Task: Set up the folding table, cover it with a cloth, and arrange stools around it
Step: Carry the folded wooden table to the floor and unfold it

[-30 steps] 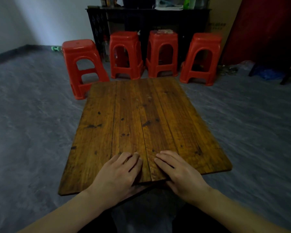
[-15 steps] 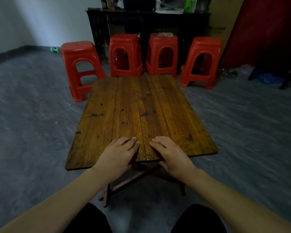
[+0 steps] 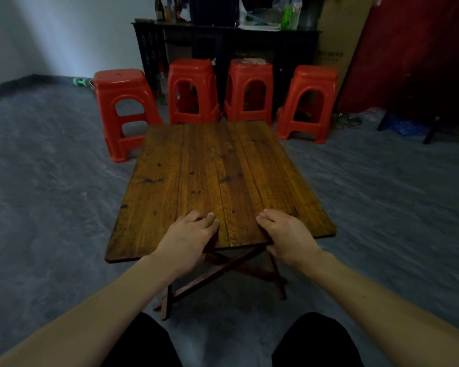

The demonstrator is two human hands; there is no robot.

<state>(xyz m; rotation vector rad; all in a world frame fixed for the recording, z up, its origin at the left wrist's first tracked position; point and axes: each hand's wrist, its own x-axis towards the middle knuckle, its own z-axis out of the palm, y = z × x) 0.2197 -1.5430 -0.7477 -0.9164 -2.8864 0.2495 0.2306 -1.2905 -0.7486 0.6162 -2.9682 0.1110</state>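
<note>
As the left hand (image 3: 188,242) and right hand (image 3: 286,237) grip the table (image 3: 223,181) by its near edge at 6 o'clock, fingers curled on top, they sit wider apart than a second ago. Crossed legs (image 3: 223,271) now show underneath: the table seems set up. Stools (image 3: 249,94) wait at 12 o'clock.

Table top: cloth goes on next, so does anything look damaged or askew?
The table top has a dark gap between planks reaching the near edge, between the left hand and right hand; dark marks spot the wood.
</note>
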